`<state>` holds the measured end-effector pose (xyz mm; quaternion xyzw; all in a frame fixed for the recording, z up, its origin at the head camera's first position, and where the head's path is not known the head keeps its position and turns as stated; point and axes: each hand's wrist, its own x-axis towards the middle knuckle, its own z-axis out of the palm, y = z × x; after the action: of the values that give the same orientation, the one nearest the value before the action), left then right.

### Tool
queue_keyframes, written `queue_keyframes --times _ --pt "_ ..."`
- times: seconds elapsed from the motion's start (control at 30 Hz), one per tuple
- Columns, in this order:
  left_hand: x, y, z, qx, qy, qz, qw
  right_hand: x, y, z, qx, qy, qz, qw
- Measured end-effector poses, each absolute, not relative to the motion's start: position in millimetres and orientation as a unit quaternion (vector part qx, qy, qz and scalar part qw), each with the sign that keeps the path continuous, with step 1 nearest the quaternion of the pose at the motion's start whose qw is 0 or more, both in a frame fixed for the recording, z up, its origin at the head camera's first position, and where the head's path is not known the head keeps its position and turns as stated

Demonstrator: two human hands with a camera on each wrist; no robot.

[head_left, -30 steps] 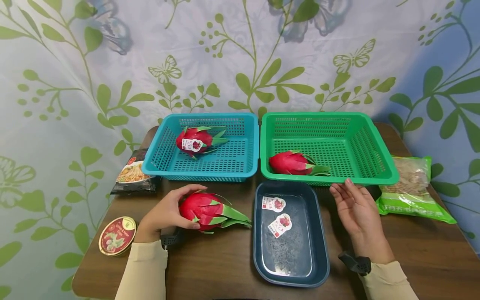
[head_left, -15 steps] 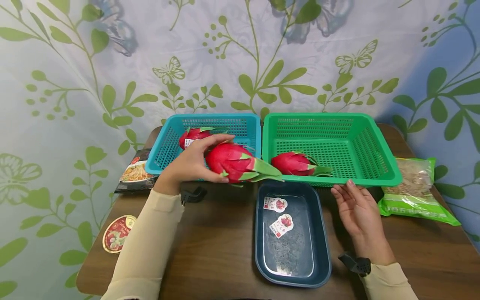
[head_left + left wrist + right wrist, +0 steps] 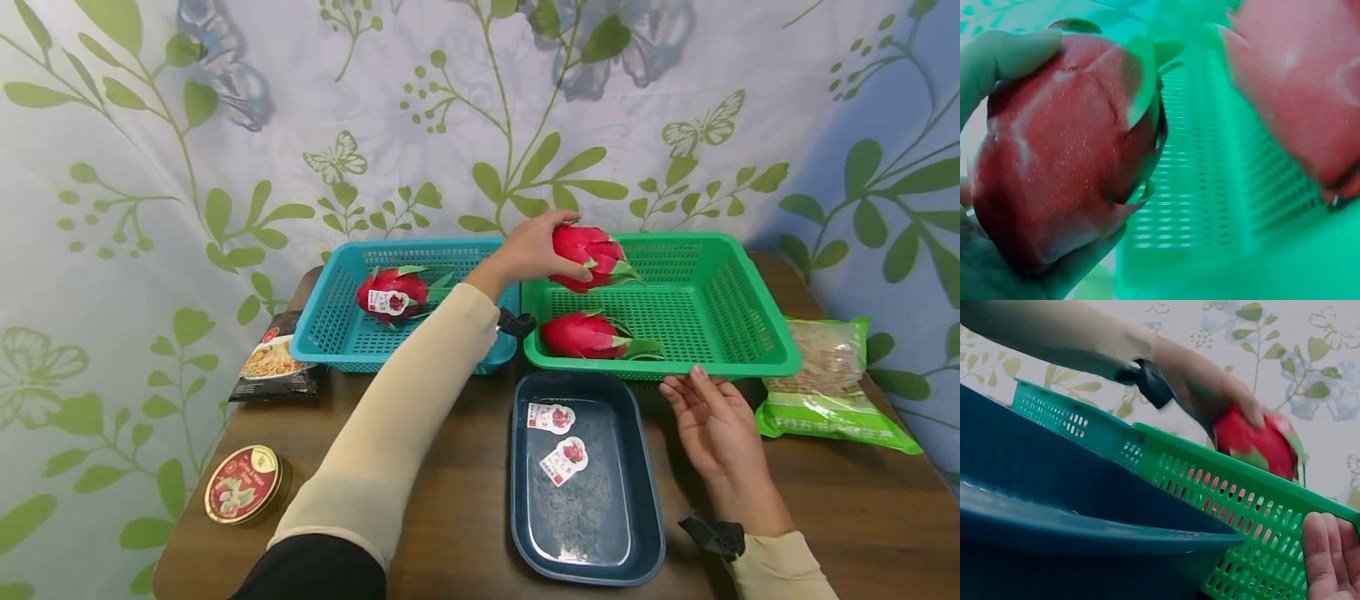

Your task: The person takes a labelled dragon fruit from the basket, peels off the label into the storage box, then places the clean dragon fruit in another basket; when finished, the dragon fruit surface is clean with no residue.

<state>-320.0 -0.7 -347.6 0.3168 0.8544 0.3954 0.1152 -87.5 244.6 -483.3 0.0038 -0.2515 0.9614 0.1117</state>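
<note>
A dragon fruit hangs over the back left part of the green basket. My left hand grips it from the left, the thumb and fingers curled round its sides. Inside that basket, near its front left corner, lies another dragon fruit; in the left wrist view both fruits show, the held one on the left. My right hand has its palm turned up and its fingertips touch the basket's front rim. A third dragon fruit, with a label, lies in the blue basket.
The dark blue tray in front of the baskets holds two loose fruit labels. A black food packet and a round red tin are at the left. At the right lies a green and clear bag.
My left hand has lifted the dragon fruit from the table, carrying it right and away from me, past the blue basket to above the green one. The right hand has stayed at the rim.
</note>
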Motion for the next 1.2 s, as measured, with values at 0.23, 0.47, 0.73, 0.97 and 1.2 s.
queue_keyframes --times 0.23,0.47,0.73,0.97,1.2 --pt "-331.8 33.5 -378.5 0.295 0.880 0.355 0.111 -85.1 246.3 -481.7 -0.003 -0.264 0.957 0.117" --pt "-329.3 52.8 -394.2 0.298 0.879 0.349 0.131 -86.9 248.6 -481.7 0.004 -0.261 0.957 0.125" --pt "-332.5 53.2 -389.9 0.324 0.923 0.163 0.129 -87.7 245.2 -481.8 0.001 -0.281 0.952 0.120" --pt "-325.8 45.6 -377.0 0.311 0.922 0.176 0.149 -88.1 244.2 -482.6 -0.001 -0.290 0.950 0.118" --pt "-315.4 31.9 -363.0 0.311 0.921 0.180 0.147 -86.6 243.9 -484.1 -0.001 -0.299 0.947 0.120"
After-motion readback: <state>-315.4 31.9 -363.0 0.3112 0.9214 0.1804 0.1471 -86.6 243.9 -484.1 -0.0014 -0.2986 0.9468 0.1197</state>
